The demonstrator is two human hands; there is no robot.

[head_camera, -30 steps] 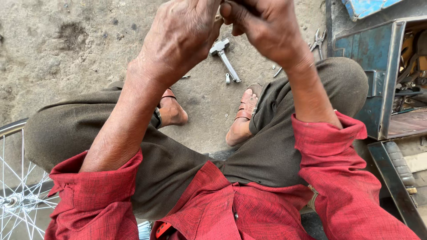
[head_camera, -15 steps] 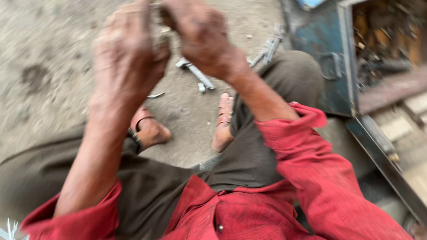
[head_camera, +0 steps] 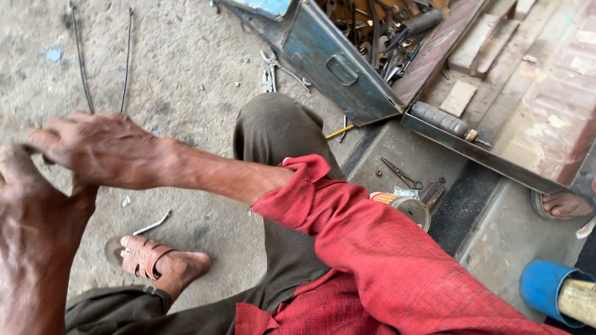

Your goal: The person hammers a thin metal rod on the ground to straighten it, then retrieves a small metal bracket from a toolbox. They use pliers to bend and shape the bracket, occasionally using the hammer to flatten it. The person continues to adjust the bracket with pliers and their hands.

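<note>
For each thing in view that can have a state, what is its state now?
Left hand: raised at the left edge, contents hidden.
Right hand: fingers curled, reaching left.
Metal toolbox: open, tools inside.
Pliers: lying on the ground.
Scissors: closed, lying flat.
Sandal: on foot.

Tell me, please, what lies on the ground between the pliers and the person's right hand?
In the head view, only bare sandy ground lies between the pliers and the right hand; the two thin metal rods lie further left, above the hand.

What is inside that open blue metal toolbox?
The toolbox holds a jumble of metal hand tools, among them a dark handle. Which tools they are is hard to tell, and the box's near wall hides the bottom.
</note>
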